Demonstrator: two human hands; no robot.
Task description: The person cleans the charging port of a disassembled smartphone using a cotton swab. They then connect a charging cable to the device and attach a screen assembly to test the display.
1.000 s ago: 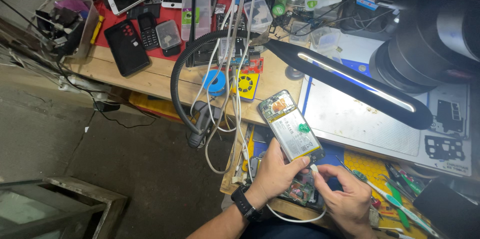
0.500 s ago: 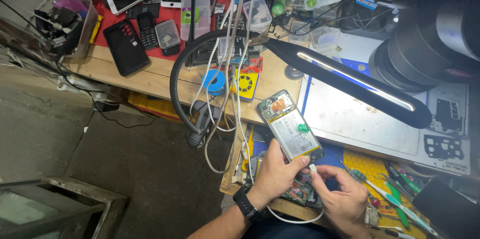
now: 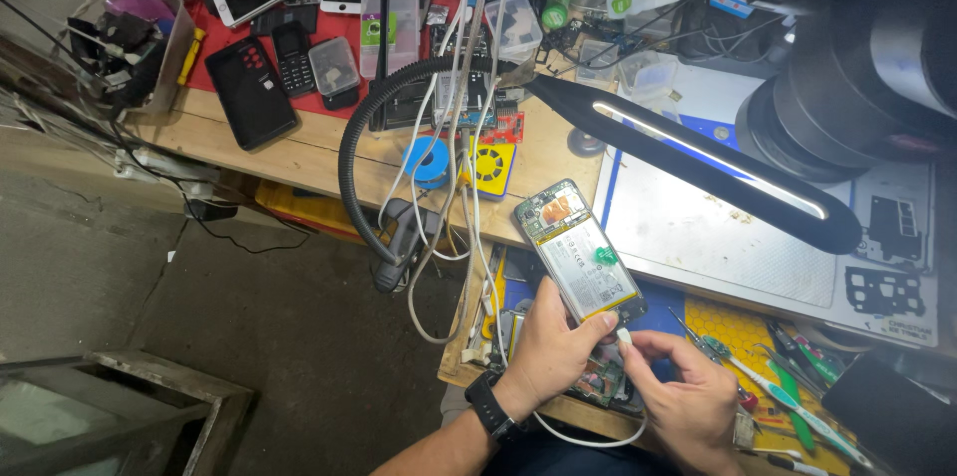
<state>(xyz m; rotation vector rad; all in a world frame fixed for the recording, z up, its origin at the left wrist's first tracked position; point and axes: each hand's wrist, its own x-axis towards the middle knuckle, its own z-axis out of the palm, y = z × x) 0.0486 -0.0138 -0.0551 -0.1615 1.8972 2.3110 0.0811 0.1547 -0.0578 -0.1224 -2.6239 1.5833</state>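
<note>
Holding the opened phone (image 3: 583, 259) from below, the left hand (image 3: 548, 351) wraps its fingers around the bottom end. The phone is in the air, over the near edge of the desk (image 3: 319, 162). Its long side runs up and to the left, away from the person, and its bare back with the battery faces up. The bottom end points down and to the right, toward the right hand (image 3: 688, 396). That hand's fingers are pinched narrow on the plug of a white cable (image 3: 625, 338). The plug tip sits just beside the phone's bottom edge; I cannot tell if they touch. The right hand is nearer the plug hole.
</note>
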